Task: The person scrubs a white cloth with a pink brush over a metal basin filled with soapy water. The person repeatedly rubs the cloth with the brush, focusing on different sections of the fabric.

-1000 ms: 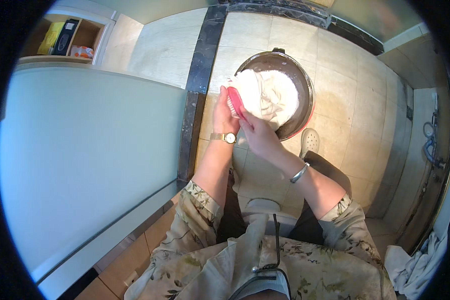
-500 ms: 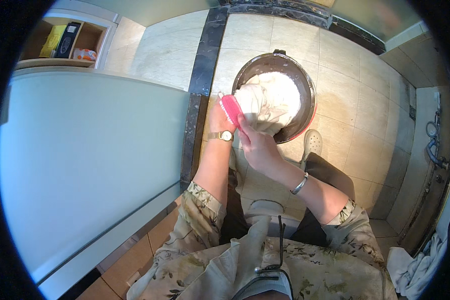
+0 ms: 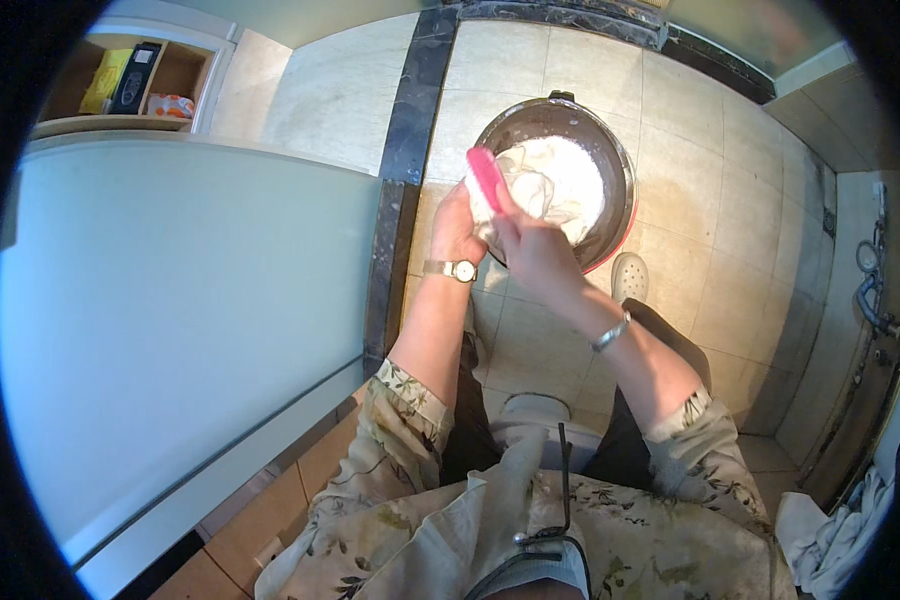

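Observation:
A round dark basin [image 3: 615, 200] with a red outer edge stands on the floor ahead, holding a bunched white cloth [image 3: 533, 196] amid white suds [image 3: 567, 163]. At the basin's left rim, my left hand [image 3: 456, 228] grips part of the cloth; its fingertips are partly hidden. My right hand [image 3: 542, 258] is wrapped round the handle of a pink brush [image 3: 485, 175] with white bristles. The brush head lies over the cloth beside my left fingers, bristles toward the left hand.
A frosted glass panel [image 3: 180, 330] borders the left side, with a dark stone sill [image 3: 388, 265] beside it. My shoe [image 3: 630, 277] is close to the basin's near right. A hand shower [image 3: 875, 300] is on the right; crumpled light cloth [image 3: 840, 540] lies at lower right.
The brush has moved a little up and to the right and turned more edge-on. My right hand has moved right and up with it; the left hand has shifted slightly right.

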{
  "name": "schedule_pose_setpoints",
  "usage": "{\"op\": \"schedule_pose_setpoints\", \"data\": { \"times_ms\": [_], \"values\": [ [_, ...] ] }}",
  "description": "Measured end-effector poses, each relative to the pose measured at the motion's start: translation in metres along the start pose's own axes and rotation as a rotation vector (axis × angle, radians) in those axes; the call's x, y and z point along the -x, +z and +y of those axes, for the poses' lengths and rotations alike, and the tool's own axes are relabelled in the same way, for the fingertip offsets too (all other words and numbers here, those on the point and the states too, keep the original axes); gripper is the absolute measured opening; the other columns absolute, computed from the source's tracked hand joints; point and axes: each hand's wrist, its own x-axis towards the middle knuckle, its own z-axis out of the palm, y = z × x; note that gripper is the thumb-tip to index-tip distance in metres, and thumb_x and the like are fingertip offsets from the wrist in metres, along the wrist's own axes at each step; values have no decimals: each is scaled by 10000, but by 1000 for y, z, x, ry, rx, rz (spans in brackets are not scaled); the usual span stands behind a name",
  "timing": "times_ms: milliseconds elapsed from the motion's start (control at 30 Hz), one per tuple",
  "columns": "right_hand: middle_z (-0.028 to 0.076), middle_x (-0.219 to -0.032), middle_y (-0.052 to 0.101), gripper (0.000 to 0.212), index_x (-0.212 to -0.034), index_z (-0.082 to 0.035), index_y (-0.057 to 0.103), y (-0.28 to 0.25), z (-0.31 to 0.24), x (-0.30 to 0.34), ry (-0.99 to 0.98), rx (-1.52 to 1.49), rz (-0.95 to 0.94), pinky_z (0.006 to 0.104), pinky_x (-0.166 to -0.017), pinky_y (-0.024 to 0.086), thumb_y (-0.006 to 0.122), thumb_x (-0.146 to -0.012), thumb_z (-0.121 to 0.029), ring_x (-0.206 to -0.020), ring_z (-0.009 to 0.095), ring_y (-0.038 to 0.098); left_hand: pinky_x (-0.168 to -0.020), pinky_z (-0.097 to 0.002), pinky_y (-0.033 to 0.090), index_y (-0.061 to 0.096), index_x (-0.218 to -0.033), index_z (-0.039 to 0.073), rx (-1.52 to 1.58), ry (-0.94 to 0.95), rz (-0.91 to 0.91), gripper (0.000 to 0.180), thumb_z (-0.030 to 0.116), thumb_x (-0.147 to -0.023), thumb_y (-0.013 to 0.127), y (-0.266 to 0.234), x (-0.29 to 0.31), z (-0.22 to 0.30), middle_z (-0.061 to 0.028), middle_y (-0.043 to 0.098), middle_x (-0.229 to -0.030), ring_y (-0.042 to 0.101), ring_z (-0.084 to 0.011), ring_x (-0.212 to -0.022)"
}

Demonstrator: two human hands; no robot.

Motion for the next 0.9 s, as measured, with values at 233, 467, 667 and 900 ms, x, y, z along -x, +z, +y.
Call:
{"op": "schedule_pose_setpoints", "data": {
  "times_ms": [233,467,667,900],
  "values": [
    [196,-613,570,421,-1296,-56,391,6,-1,-2,-114,-3,107,453,-525,459,416,-913,-229,-551,343,587,-749,-311,491,562,-1031,27,77,-20,19,255,219,-914,442,-2,2,9,-89,615,-937,593,-193,-831],
    [161,-515,509,430,-1328,-112,384,23,3,19,-61,120,49,387,-487,439,437,-923,-248,-469,274,550,-820,-364,487,561,-1036,9,312,-94,-253,293,232,-938,398,-16,9,18,-123,624,-995,599,-241,-899],
    [147,-523,525,425,-1328,-113,384,12,6,7,33,90,-21,366,-469,438,426,-931,-258,-435,241,520,-827,-354,478,538,-1074,-12,130,-12,46,344,274,-920,424,-1,5,12,-139,591,-1069,570,-241,-974],
    [118,-569,535,437,-1326,-101,395,4,66,-29,70,-105,174,341,-453,423,456,-913,-230,-495,144,518,-862,-411,466,560,-983,19,288,-139,-198,298,291,-905,468,-1,5,18,-151,619,-1003,590,-274,-947]
  ]
}}
